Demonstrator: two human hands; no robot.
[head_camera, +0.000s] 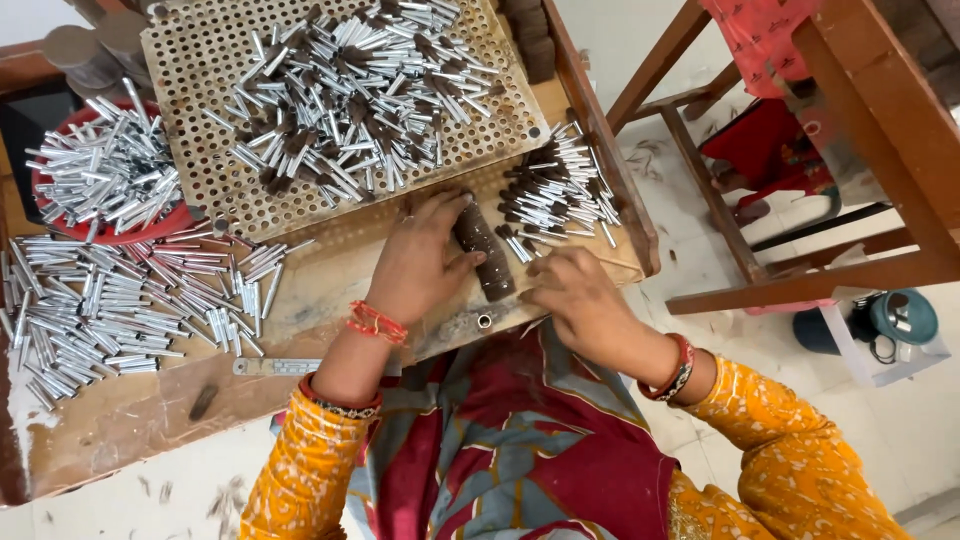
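Note:
My left hand (420, 260) grips a brown roll of stacked discs (484, 252) lying on a perforated board (340, 255). My right hand (578, 298) rests just right of the roll, fingers curled near its lower end, beside a small heap of brown-tipped silver tubes (560, 190). Whether the right hand pinches anything is hidden. A second perforated board (200, 60) above carries a big pile of the same tubes (350, 95). Both wrists wear red bangles.
Plain silver tubes lie loose on the wooden table (120, 420) at left (120, 305), and more fill a red bowl (110, 175). Brown rolls (530, 35) stand at the back. A wooden stool frame (860, 130) and a teal container (900, 318) are on the right.

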